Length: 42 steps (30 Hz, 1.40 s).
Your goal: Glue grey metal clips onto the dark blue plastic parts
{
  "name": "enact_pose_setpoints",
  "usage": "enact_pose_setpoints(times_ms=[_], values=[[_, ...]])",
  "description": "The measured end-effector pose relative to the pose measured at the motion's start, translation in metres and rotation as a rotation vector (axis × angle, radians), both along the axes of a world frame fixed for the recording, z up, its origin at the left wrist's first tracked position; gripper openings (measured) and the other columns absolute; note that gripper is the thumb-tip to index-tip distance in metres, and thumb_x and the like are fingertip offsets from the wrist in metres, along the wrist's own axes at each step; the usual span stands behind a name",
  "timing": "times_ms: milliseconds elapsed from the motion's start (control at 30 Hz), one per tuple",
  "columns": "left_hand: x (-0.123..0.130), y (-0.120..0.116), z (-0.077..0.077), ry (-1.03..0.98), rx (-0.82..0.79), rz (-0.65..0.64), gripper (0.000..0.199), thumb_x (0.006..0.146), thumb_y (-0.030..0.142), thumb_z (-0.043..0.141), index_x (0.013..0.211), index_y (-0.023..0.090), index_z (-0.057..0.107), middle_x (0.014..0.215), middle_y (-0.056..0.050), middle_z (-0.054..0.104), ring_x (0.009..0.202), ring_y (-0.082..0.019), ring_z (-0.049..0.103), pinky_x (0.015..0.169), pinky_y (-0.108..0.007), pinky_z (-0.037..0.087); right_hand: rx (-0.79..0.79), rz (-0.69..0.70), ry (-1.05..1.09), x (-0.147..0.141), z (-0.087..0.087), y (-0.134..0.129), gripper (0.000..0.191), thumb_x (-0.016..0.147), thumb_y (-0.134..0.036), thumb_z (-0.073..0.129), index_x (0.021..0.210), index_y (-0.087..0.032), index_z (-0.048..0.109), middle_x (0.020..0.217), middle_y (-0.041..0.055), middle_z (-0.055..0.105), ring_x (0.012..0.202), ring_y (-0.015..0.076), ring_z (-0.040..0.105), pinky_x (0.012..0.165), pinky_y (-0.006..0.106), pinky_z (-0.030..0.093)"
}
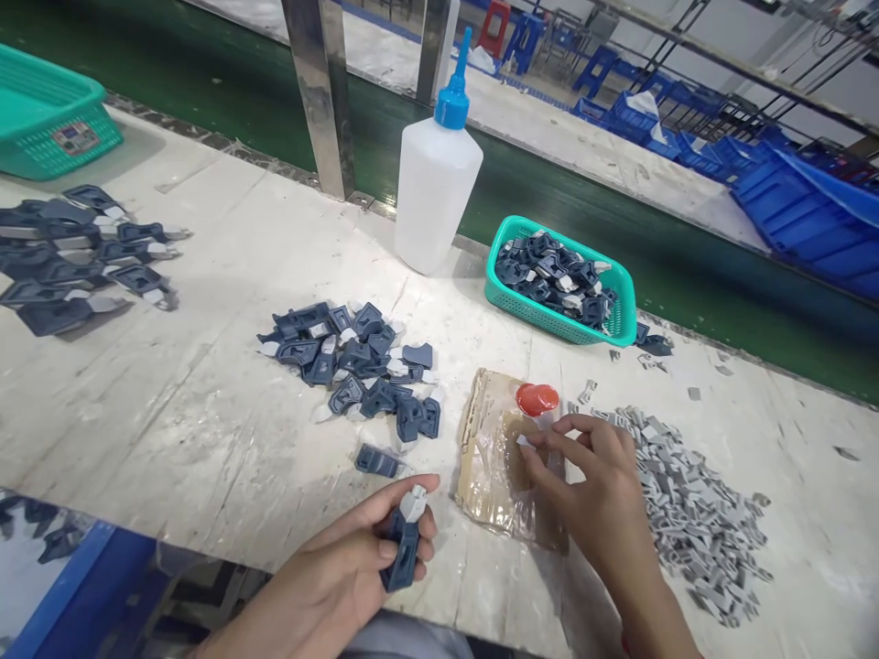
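Left hand (357,567) holds one dark blue plastic clip (402,552) near the desk's (226,439) front edge, grip closed around its body, thumb pressed on the middle; the clip's pale grey tip (414,502) pokes out on top. Right hand (591,485) is over a taped cardboard pad (491,467), thumb and forefinger pinching a small grey insert (526,441), other fingers loose. Red cap (537,399) sits at the pad's far edge, just beyond the fingertips.

Handling, my read: clip is light, rigid moulded plastic, smooth but with enough edges not to slip. Best held by the flat sides of the body, leaving the tip end free. Insert is tiny and light (easy to flick away), so fingertip pinch only.

Around: loose clip pile (357,366) mid-desk, grey insert heap (693,513) right of the right hand, teal basket (559,320) with more clips behind, white squeeze bottle (436,183) with blue nozzle standing upright, another row of clips (75,261) far left, second teal basket (48,128) in the corner.
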<state>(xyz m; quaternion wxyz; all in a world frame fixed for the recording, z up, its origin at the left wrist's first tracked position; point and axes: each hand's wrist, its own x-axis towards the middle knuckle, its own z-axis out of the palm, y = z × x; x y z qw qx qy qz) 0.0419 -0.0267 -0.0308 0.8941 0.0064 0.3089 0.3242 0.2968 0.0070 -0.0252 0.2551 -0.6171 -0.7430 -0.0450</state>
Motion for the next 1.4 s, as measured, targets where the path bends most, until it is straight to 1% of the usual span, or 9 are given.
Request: enact_pose_setpoints(times_ms=[133, 333, 567, 667, 733, 867, 1100, 1300, 1400], values=[[0.002, 0.0, 0.004, 0.121, 0.028, -0.03, 0.032, 0.08, 0.012, 0.058, 0.109, 0.024, 0.069, 0.096, 0.001, 0.071, 0.104, -0.015, 0.054, 0.091, -0.023, 0.033, 0.019, 0.007, -0.005, 0.0, 0.011, -0.002, 0.008, 0.081, -0.028, 0.062, 0.082, -0.022, 0.066, 0.09, 0.0047, 0.054, 0.08, 0.0166, 0.045, 0.069, 0.033, 0.04], [0.007, 0.006, 0.015, 0.091, 0.08, -0.074, 0.028, 0.079, 0.02, 0.07, 0.106, 0.025, 0.067, 0.1, 0.0, 0.069, 0.109, -0.016, 0.054, 0.098, -0.027, 0.031, 0.115, -0.056, 0.057, -0.003, 0.029, -0.017, 0.014, 0.079, -0.024, 0.067, 0.092, -0.023, 0.065, 0.089, 0.003, 0.053, 0.079, 0.0143, 0.047, 0.07, 0.031, 0.037], [0.024, 0.009, 0.009, 0.241, 0.267, -0.101, 0.018, 0.077, 0.02, 0.069, 0.091, 0.024, 0.059, 0.099, -0.002, 0.068, 0.104, -0.018, 0.056, 0.09, -0.031, 0.033, 0.06, 0.003, 0.028, -0.012, 0.016, -0.025, 0.01, 0.081, -0.027, 0.063, 0.088, -0.019, 0.064, 0.088, 0.0042, 0.053, 0.077, 0.0145, 0.044, 0.069, 0.031, 0.037], [0.029, 0.008, 0.005, 0.256, 0.319, -0.093, 0.016, 0.078, 0.018, 0.067, 0.089, 0.023, 0.057, 0.097, -0.002, 0.069, 0.102, -0.017, 0.057, 0.091, -0.031, 0.033, 0.033, -0.004, 0.151, -0.026, 0.021, -0.039, 0.014, 0.08, -0.023, 0.065, 0.093, -0.02, 0.062, 0.09, 0.0043, 0.05, 0.081, 0.0149, 0.047, 0.067, 0.029, 0.039], [0.029, 0.007, 0.003, 0.268, 0.331, -0.09, 0.013, 0.079, 0.02, 0.066, 0.088, 0.024, 0.057, 0.099, -0.001, 0.069, 0.1, -0.017, 0.057, 0.091, -0.03, 0.033, -0.024, 0.061, 0.253, -0.038, 0.023, -0.05, 0.015, 0.078, -0.019, 0.065, 0.092, -0.021, 0.06, 0.09, 0.0039, 0.048, 0.082, 0.0139, 0.049, 0.064, 0.027, 0.042], [0.028, 0.006, 0.004, 0.328, 0.357, -0.115, 0.011, 0.08, 0.02, 0.066, 0.089, 0.025, 0.06, 0.097, 0.001, 0.068, 0.085, -0.014, 0.054, 0.08, -0.026, 0.034, -0.061, 0.182, 0.36, -0.054, 0.016, -0.06, 0.021, 0.075, -0.012, 0.064, 0.094, -0.019, 0.057, 0.091, 0.0041, 0.044, 0.078, 0.011, 0.05, 0.061, 0.022, 0.047], [0.029, 0.009, 0.006, 0.328, 0.367, -0.092, 0.008, 0.079, 0.021, 0.067, 0.085, 0.025, 0.062, 0.079, 0.005, 0.06, 0.061, -0.01, 0.045, 0.073, -0.025, 0.038, -0.106, 0.166, 0.311, -0.06, 0.008, -0.056, 0.019, 0.077, -0.016, 0.065, 0.094, -0.02, 0.058, 0.091, 0.003, 0.044, 0.08, 0.0093, 0.052, 0.064, 0.019, 0.049], [0.028, 0.007, 0.004, 0.335, 0.408, -0.115, 0.008, 0.08, 0.019, 0.066, 0.086, 0.024, 0.063, 0.093, 0.0, 0.066, 0.096, -0.017, 0.058, 0.084, -0.026, 0.039, -0.143, 0.221, 0.24, -0.051, 0.013, -0.057, 0.021, 0.076, -0.017, 0.066, 0.096, -0.02, 0.06, 0.09, 0.0035, 0.045, 0.078, 0.0095, 0.053, 0.062, 0.019, 0.051], [0.026, 0.006, 0.002, 0.362, 0.43, -0.141, 0.008, 0.08, 0.02, 0.066, 0.085, 0.024, 0.064, 0.094, -0.001, 0.067, 0.095, -0.019, 0.06, 0.084, -0.028, 0.039, -0.14, 0.251, 0.238, -0.054, 0.014, -0.061, 0.022, 0.077, -0.014, 0.065, 0.098, -0.018, 0.06, 0.087, 0.0037, 0.044, 0.071, 0.0086, 0.05, 0.057, 0.019, 0.048]])
